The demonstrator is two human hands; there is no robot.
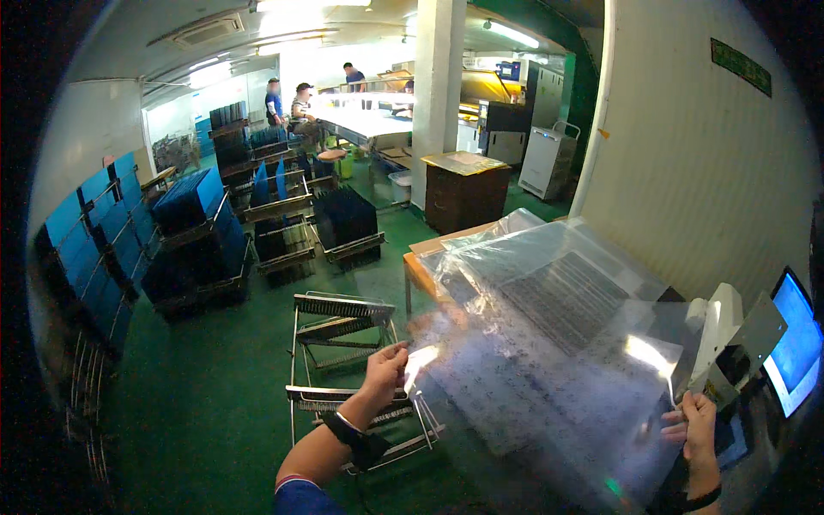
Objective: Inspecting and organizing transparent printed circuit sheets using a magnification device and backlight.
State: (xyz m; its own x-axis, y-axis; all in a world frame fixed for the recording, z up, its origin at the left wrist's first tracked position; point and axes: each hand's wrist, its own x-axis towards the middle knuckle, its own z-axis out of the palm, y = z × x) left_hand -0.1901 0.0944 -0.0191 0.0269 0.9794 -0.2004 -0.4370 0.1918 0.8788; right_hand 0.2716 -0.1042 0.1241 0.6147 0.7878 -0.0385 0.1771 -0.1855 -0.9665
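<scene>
A large see-through film sheet [549, 412] with faint small marks hangs between my two hands. My left hand [386, 375] pinches its left edge, beside a bright glare patch. At its right edge my right hand [693, 422] grips it, fingers closed near the front of the monitor. Behind the sheet stands a table [417, 279] with an orange-brown edge. On that table lie clear plastic sleeves [476, 257] and a film with dense dark rows [566, 296], partly seen through the sheet I hold.
An empty metal rack [343, 330] stands on the green floor to my left. Farther left, several racks hold dark panels [343, 219] and blue panels [202, 202]. To the right are a lit monitor [794, 343] and a white device [721, 318]. People [300, 107] work around a bright table behind.
</scene>
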